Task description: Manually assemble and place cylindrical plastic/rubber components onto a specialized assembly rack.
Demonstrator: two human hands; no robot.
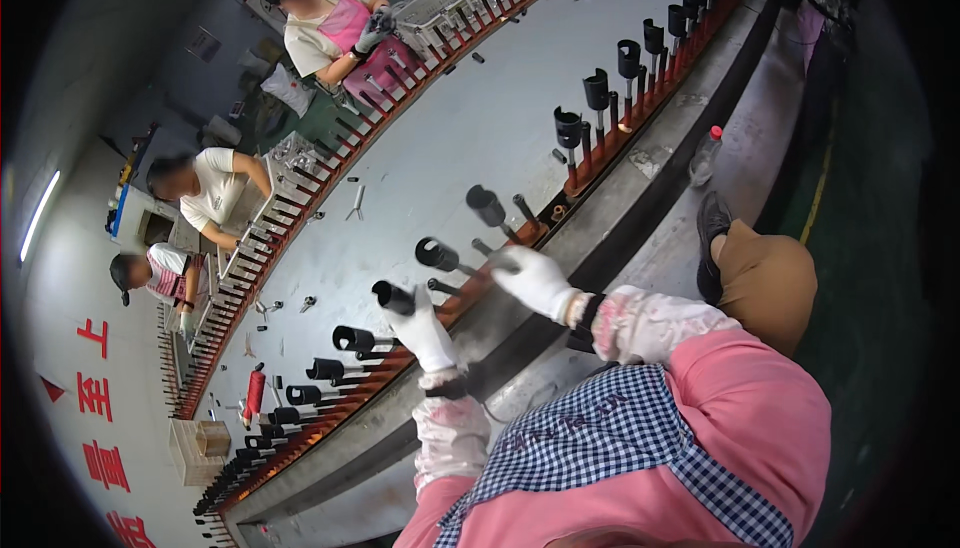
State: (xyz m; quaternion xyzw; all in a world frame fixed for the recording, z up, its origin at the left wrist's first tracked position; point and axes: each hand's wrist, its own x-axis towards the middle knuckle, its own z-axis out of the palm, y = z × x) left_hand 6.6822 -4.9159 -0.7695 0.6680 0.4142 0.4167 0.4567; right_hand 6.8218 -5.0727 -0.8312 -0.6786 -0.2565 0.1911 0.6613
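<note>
Head view: a curved, rust-red metal rail (462, 298) lined with pegs edges a pale grey tabletop (450, 138); along the rail, black, cylindrical, open-topped cups (434, 253) sit on slim stems, presumably spaced so each stays clear of its neighbours; just above the rail, the white-gloved left hand (424, 335) has its fingers closed around one black, hollow cup with an open rim (393, 297), seemingly to steady it; further right along the rail, the white-gloved right hand (540, 283) is at a short dark peg (482, 246), but blur means I cannot tell whether its fingers are apart or together; beyond the rail, across the tabletop, three people (215, 186) work near white bins (430, 20), likely placed for easy reach; on the wearer's side of the rail is a clear, red-capped plastic bottle (706, 160).
</note>
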